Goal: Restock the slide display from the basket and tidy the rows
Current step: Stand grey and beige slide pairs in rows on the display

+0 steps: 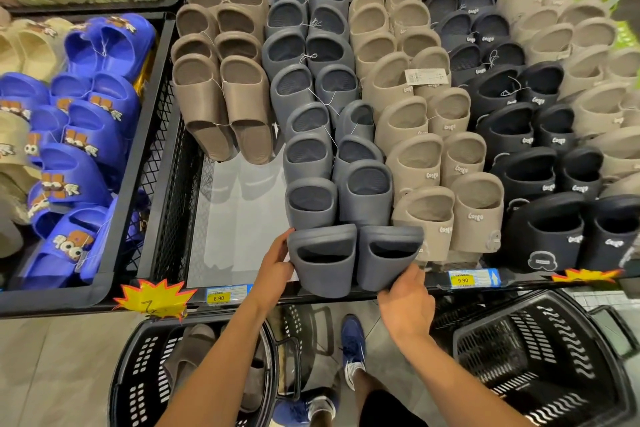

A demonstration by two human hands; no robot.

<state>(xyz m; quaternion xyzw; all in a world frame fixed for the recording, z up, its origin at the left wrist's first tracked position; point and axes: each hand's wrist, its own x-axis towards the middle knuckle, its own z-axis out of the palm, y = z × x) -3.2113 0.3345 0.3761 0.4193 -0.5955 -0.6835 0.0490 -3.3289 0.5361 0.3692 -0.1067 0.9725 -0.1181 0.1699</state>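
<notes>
A pair of dark grey slides stands at the front end of the grey row in the display bin. My left hand grips the left slide's outer side. My right hand holds the right slide from below at its front edge. The brown row to the left is short, with bare bin floor in front of it. A black basket on the floor at lower left holds brown slides.
Beige slides and black slides fill the rows to the right. A neighbouring bin holds blue slides. A second black basket sits at lower right. Price tags line the shelf edge. My feet stand between the baskets.
</notes>
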